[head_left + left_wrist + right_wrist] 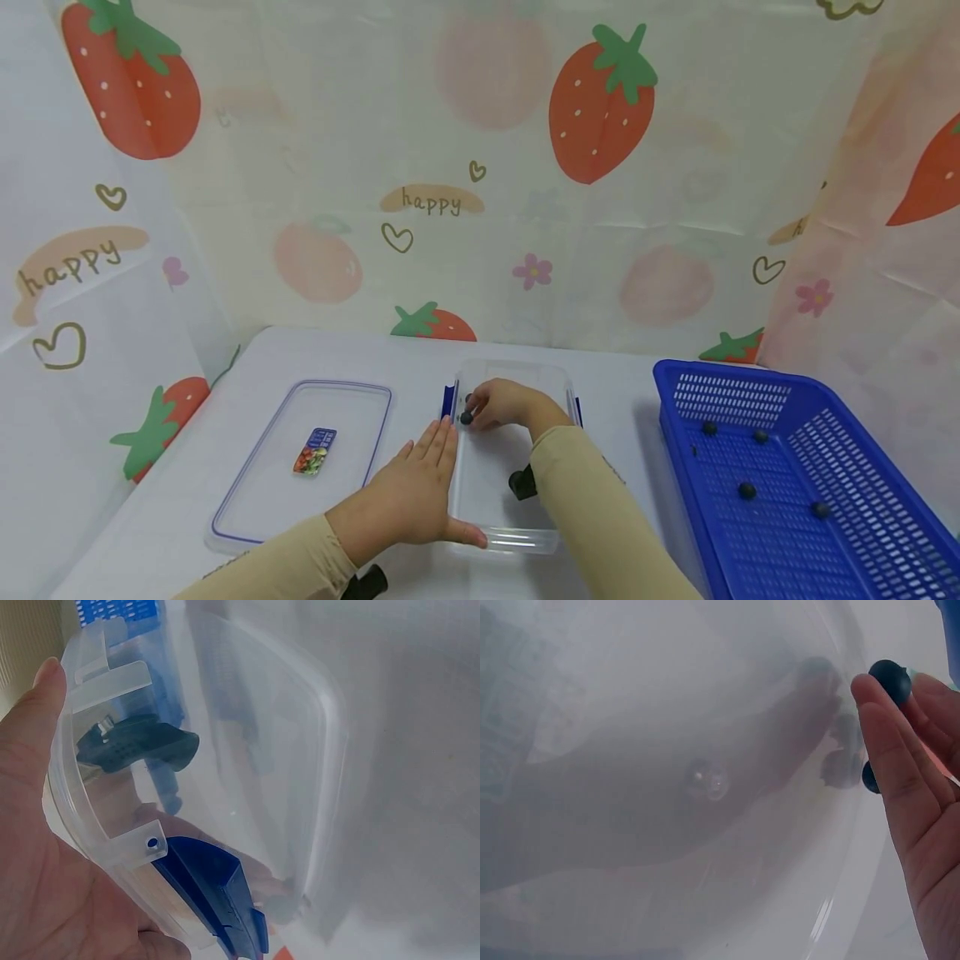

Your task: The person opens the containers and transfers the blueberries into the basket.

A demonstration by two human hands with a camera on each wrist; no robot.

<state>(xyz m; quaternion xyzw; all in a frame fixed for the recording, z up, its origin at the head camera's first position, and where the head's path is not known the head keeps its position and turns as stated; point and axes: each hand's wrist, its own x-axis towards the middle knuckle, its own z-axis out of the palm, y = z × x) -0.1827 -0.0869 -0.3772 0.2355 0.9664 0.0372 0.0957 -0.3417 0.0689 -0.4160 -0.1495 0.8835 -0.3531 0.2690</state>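
A clear plastic box (517,540) with dark blue side clips (206,881) stands in the middle of the table. My left hand (416,492) lies along its left rim, fingers straight and thumb on the front rim. Inside the box, near the far left corner, my right hand (510,402) pinches a small dark blue ball (890,680) with a tiny nub between thumb and fingertips. Another dark ball (871,778) sits just by those fingers, partly hidden behind them in the right wrist view.
On the right stands a blue mesh basket (720,373) with several dark balls (747,491) spread over its bottom. To the left lies a clear lid (352,417) with a blue-violet rim and a colourful label (315,452). A strawberry-print sheet (480,275) hangs behind the table.
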